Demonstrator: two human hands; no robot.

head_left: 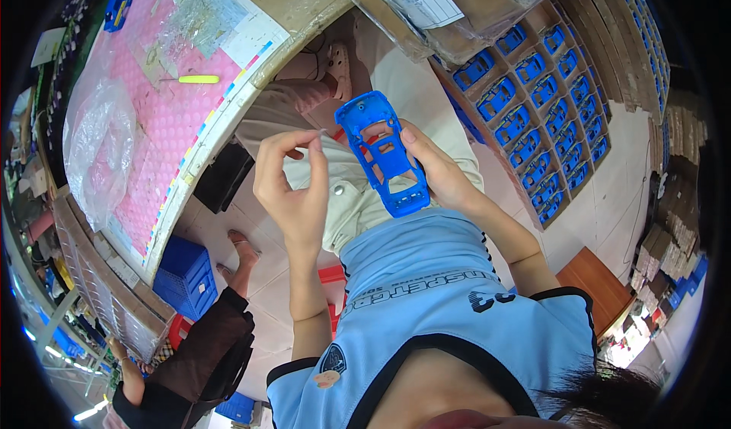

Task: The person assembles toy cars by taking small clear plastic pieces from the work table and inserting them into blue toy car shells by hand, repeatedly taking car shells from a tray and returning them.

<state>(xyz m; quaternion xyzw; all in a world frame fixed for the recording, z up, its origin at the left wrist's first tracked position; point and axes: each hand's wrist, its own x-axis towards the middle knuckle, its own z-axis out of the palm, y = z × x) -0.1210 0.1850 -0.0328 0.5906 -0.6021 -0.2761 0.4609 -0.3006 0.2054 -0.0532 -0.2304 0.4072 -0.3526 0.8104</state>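
A blue toy car body shell (375, 143), hollow with window openings, is held above my lap. My right hand (440, 169) grips it along its right side, fingers mostly behind the shell. To the left of the shell, my left hand (293, 189) is closed in a pinch, thumb and index finger meeting near the shell's upper left corner. Something small and pale may be between those fingertips, too small to make out. The left hand appears apart from the shell.
On the left, a table with pink bubble wrap (145, 132) bears a yellow-handled tool (199, 79) and a clear plastic bag (99, 155). Several blue car shells fill a divided cardboard tray (509, 149) at right. A blue crate (185, 278) and another person (202, 353) are lower left.
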